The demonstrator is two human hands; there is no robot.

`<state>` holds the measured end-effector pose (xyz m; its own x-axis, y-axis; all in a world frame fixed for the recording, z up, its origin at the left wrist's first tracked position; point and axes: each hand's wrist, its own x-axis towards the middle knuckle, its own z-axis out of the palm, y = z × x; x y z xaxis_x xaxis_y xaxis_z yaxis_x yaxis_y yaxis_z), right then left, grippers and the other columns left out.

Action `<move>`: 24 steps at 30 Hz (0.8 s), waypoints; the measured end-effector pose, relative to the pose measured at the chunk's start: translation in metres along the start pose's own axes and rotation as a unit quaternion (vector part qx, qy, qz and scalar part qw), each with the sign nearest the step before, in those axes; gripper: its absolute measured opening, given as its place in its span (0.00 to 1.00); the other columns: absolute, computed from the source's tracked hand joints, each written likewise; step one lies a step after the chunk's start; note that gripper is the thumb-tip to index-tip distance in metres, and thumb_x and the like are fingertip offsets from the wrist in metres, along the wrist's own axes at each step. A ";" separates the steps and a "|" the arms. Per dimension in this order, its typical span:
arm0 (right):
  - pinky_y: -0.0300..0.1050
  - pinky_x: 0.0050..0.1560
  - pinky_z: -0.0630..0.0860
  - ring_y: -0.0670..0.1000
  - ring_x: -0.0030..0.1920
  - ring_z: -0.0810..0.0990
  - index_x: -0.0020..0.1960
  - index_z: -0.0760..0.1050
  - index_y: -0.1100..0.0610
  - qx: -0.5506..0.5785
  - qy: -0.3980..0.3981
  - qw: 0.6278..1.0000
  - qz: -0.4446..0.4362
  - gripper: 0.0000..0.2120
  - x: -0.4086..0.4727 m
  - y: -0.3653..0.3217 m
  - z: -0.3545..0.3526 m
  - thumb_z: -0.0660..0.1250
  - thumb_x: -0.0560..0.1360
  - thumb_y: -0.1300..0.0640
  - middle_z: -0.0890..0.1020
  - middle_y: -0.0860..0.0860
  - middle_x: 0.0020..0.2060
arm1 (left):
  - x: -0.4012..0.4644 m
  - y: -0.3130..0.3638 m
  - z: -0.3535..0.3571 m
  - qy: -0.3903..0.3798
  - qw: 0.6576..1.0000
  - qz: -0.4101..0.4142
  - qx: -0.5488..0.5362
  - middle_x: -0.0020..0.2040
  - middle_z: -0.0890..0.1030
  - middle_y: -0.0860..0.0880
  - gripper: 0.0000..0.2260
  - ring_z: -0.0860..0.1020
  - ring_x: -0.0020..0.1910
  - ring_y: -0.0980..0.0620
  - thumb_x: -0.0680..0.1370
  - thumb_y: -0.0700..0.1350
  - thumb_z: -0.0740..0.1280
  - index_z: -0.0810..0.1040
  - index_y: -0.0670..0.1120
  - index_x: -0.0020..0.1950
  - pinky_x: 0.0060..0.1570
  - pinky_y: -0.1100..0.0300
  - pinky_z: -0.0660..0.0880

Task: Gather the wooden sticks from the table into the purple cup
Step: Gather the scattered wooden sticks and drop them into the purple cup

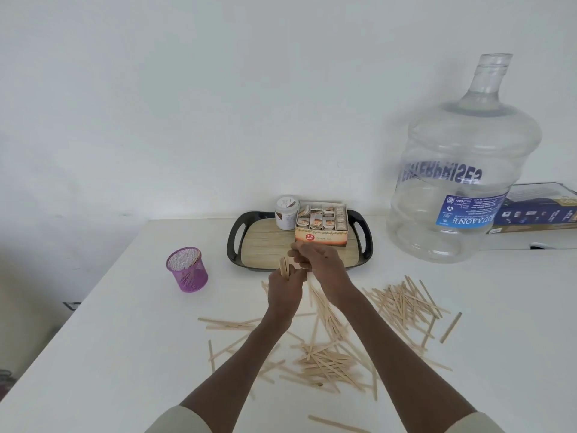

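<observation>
A purple mesh cup (187, 269) stands on the white table at the left with a few wooden sticks inside. Many loose wooden sticks (327, 360) lie scattered over the table in front of me, with another heap (402, 303) to the right. My left hand (284, 292) is closed around a small upright bundle of sticks (284, 267), held above the table near the tray's front edge. My right hand (315, 260) is against the top of that bundle, its fingers curled at it. The cup is well left of both hands.
A black tray (240, 239) with a wood-pattern base holds a white jar (285, 212) and a tea box (321, 228). A large clear water jug (462, 170) stands at the right, a dark box (537, 210) behind it. The table's left edge runs diagonally.
</observation>
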<state>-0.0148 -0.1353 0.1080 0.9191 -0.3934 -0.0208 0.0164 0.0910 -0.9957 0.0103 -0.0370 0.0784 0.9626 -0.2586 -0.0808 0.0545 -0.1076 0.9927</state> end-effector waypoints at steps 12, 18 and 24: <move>0.41 0.43 0.82 0.45 0.36 0.84 0.42 0.82 0.61 -0.418 -0.171 0.880 -0.150 0.02 0.016 -0.025 0.057 0.72 0.70 0.66 0.85 0.50 0.35 | 0.030 -0.026 -0.055 0.016 0.986 0.026 0.167 0.23 0.65 0.52 0.16 0.62 0.25 0.52 0.73 0.40 0.66 0.64 0.45 0.28 0.26 0.59 0.61; 0.41 0.42 0.80 0.50 0.40 0.83 0.44 0.85 0.61 -0.481 -0.156 0.853 -0.129 0.07 0.026 -0.018 0.093 0.68 0.72 0.68 0.85 0.54 0.39 | 0.038 -0.033 -0.082 0.052 0.975 0.046 0.213 0.24 0.68 0.51 0.12 0.64 0.26 0.49 0.72 0.40 0.64 0.65 0.45 0.29 0.27 0.59 0.61; 0.48 0.40 0.83 0.52 0.38 0.83 0.41 0.86 0.61 -0.500 -0.124 0.851 -0.103 0.12 0.040 -0.011 0.121 0.66 0.68 0.71 0.84 0.54 0.36 | 0.053 -0.039 -0.105 0.103 0.961 0.088 0.239 0.22 0.69 0.52 0.08 0.64 0.24 0.52 0.72 0.41 0.64 0.79 0.41 0.48 0.26 0.59 0.60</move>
<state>0.0691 -0.0414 0.1292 0.9941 -0.0906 0.0601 -0.0418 -0.8287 -0.5581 0.0870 0.0544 0.0451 0.9804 -0.1236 0.1533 -0.1956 -0.5216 0.8305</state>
